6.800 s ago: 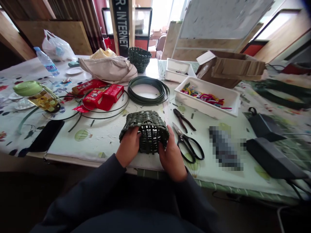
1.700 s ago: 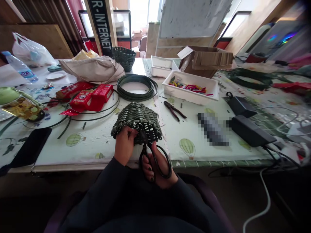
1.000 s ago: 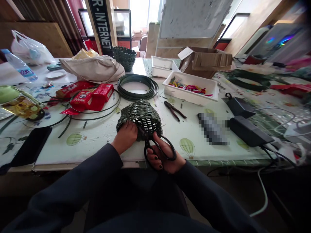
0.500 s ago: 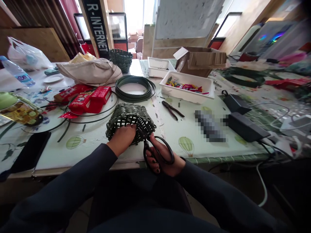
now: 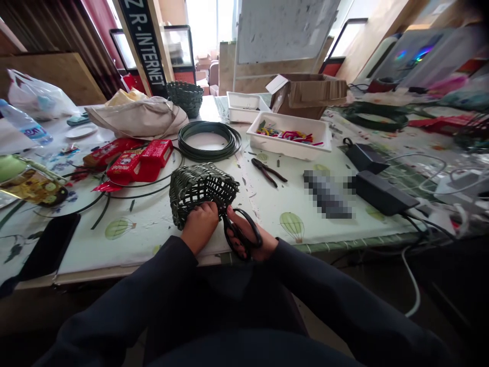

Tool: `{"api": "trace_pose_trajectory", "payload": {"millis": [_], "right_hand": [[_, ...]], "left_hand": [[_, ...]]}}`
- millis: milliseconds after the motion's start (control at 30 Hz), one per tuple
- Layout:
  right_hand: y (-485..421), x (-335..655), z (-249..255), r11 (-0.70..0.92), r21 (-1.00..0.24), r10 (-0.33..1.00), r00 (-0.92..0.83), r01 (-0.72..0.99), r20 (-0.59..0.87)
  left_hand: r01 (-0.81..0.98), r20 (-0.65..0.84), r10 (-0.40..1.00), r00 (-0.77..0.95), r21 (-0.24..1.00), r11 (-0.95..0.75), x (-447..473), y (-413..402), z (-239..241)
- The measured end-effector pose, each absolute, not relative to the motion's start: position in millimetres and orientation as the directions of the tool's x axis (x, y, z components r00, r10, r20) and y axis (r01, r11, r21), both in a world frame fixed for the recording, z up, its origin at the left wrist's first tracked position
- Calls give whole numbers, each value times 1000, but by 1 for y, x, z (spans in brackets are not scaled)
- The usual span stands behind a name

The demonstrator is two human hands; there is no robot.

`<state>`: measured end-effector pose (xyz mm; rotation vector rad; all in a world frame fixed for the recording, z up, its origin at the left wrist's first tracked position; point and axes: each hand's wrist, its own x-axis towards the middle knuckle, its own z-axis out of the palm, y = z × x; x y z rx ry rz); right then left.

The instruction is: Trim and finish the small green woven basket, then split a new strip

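A dark green woven basket [image 5: 187, 186] lies tipped toward me near the table's front edge, its open mouth facing me. My left hand [image 5: 202, 221] is closed on the basket's near rim, fingers curled over it. In my right hand [image 5: 254, 237] is a pair of black-handled scissors [image 5: 249, 227], the fingers through the large loops. The scissors' blades point at the basket's rim beside my left hand and are mostly hidden there. Beyond the basket lies a coil of dark green strip [image 5: 183, 145], and to its right a pair of pliers [image 5: 269, 172].
Red packets [image 5: 139, 165] and loose strips lie left, with a dark phone [image 5: 51, 244] nearer me. White trays [image 5: 288, 148], one with colourful pieces, and a cardboard box [image 5: 309, 97] stand behind. Black power adapters [image 5: 382, 191] with cables sit right. Another woven basket [image 5: 185, 97] stands farther back.
The basket has turned so more of its inside shows. My left hand has shifted from inside its mouth to the near rim; the scissors have moved slightly left and up.
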<state>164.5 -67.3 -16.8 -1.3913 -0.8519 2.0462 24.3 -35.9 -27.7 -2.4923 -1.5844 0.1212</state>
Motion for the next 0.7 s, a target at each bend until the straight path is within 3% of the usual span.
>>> {"api": "trace_pose_trajectory", "payload": {"millis": [333, 700], "right_hand": [[-50, 176, -9, -717, -698, 634, -421, -5, -648], [-49, 158, -23, -602, -798, 743, -362, 6, -563]], "left_hand": [[928, 11, 938, 347, -148, -341, 21, -30, -16], [938, -34, 945, 326, -115, -328, 18, -24, -9]]}}
